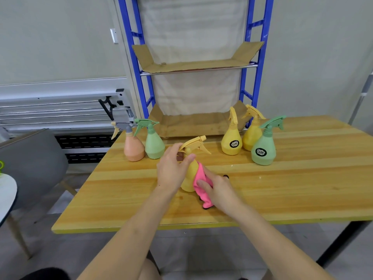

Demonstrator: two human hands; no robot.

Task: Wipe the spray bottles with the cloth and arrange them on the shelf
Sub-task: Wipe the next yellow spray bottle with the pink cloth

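Left hand (171, 170) grips neck of yellow spray bottle (188, 174), upright mid-table (302, 188); right hand (217, 187) clutches pink cloth (201, 184) against its side. Five other bottles stand behind

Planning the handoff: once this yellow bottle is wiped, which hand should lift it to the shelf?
Probably left: the left hand already grips the yellow bottle at its neck, while the right hand holds the pink cloth.

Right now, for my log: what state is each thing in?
Yellow bottle in hand: upright, being wiped.
Pink cloth: pressed on it.
Left hand: grips its neck.
Right hand: holds cloth.
Five other bottles: upright on table.
Shelf: no bottles.
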